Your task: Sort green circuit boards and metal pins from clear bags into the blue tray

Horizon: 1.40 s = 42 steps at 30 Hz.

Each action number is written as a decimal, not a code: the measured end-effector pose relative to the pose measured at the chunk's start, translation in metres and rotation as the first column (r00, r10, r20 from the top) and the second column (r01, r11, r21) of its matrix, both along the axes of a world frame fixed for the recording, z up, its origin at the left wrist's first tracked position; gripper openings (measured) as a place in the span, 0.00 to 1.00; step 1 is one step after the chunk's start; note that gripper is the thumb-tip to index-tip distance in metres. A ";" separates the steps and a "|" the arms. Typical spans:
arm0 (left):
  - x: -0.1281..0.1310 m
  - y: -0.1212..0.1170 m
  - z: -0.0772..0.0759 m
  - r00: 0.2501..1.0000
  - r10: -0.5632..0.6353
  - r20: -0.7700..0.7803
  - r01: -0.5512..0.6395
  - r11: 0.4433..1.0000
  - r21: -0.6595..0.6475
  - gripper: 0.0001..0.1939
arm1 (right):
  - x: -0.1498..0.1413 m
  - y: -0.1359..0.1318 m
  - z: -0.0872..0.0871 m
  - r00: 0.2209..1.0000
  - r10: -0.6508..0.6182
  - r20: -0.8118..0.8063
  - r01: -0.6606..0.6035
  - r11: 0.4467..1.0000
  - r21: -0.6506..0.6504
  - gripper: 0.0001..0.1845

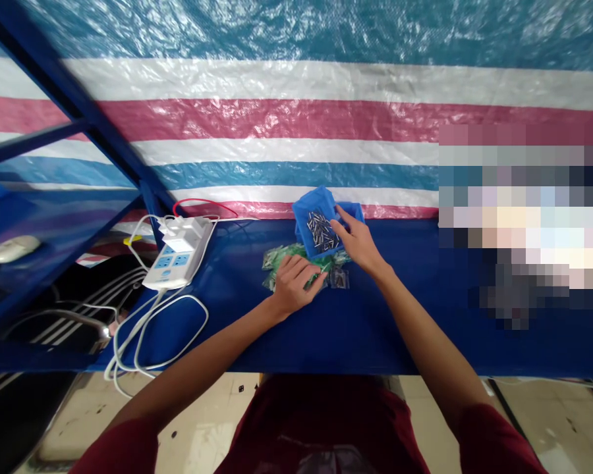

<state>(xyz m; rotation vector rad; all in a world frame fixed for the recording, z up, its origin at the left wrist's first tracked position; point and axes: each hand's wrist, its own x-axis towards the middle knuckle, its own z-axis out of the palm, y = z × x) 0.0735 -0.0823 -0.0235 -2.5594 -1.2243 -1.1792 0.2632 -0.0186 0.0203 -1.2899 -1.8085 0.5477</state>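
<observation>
A blue plastic parts bin (pixel 304 220) is tilted toward me, with many small silvery metal pins or screws (pixel 321 232) heaped in it. My right hand (pixel 358 243) grips its right wall, thumb on the inner side. Behind and below stands another blue bin (pixel 358 212), mostly hidden. My left hand (pixel 294 283) lies over a pile of small clear-and-green plastic bags (pixel 275 257) in front of the bin. Its fingers are curled, thumb and forefinger close together; what is between them is too small to name. A small clear bag with dark pieces (pixel 340 279) lies to its right.
A white power strip (pixel 170 266) with plugged-in white adapters (pixel 184 232) stands left on the blue tabletop (pixel 326 336). Its looped white cable (pixel 205 316) hangs past the front edge. A blue metal frame (pixel 113 151) rises at left. A striped plastic sheet (pixel 277 122) hangs behind. The right side is blurred out.
</observation>
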 end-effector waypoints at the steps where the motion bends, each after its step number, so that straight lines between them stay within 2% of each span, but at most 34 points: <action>1: 0.002 -0.002 -0.002 0.998 0.058 0.038 -0.057 0.998 -0.038 0.13 | 0.000 0.001 0.000 0.999 -0.007 0.039 0.006 1.000 0.028 0.36; 3: 0.008 -0.002 -0.005 0.971 0.209 0.113 -0.196 0.974 -0.112 0.20 | -0.003 0.001 -0.001 0.994 -0.006 0.112 -0.004 0.996 0.088 0.36; 5: 0.013 0.002 -0.008 0.944 0.300 0.135 -0.275 0.945 -0.179 0.35 | -0.006 0.000 -0.002 0.986 0.001 0.166 -0.024 0.990 0.139 0.35; 7: 0.016 0.009 -0.012 0.950 0.300 0.090 -0.274 0.934 -0.230 0.44 | -0.008 -0.003 -0.003 0.979 0.002 0.202 -0.037 0.985 0.167 0.35; 9: 0.017 0.014 -0.017 0.964 0.266 0.016 -0.253 0.932 -0.260 0.47 | -0.009 -0.006 -0.003 0.972 0.000 0.236 -0.043 0.984 0.173 0.35; 14: 0.021 0.019 -0.028 0.970 0.235 -0.070 -0.245 0.932 -0.269 0.45 | -0.008 -0.013 -0.006 0.946 -0.028 0.323 -0.037 0.980 0.194 0.35; 23: 0.024 0.022 -0.035 0.946 0.305 -0.111 -0.322 0.920 -0.224 0.41 | -0.020 -0.025 -0.013 0.879 -0.163 0.448 -0.010 0.933 0.359 0.34; 30: 0.022 0.024 -0.041 0.957 0.289 -0.025 -0.287 0.932 -0.220 0.42 | -0.024 -0.032 -0.013 0.845 -0.193 0.499 -0.027 0.915 0.402 0.32; 36: 0.021 0.025 -0.042 0.960 0.273 0.055 -0.253 0.938 -0.236 0.43 | -0.024 -0.033 -0.012 0.858 -0.218 0.465 -0.017 0.893 0.449 0.30; 42: 0.021 0.024 -0.039 0.964 0.258 0.062 -0.239 0.945 -0.221 0.43 | -0.022 -0.033 -0.014 0.868 -0.213 0.449 -0.033 0.877 0.479 0.29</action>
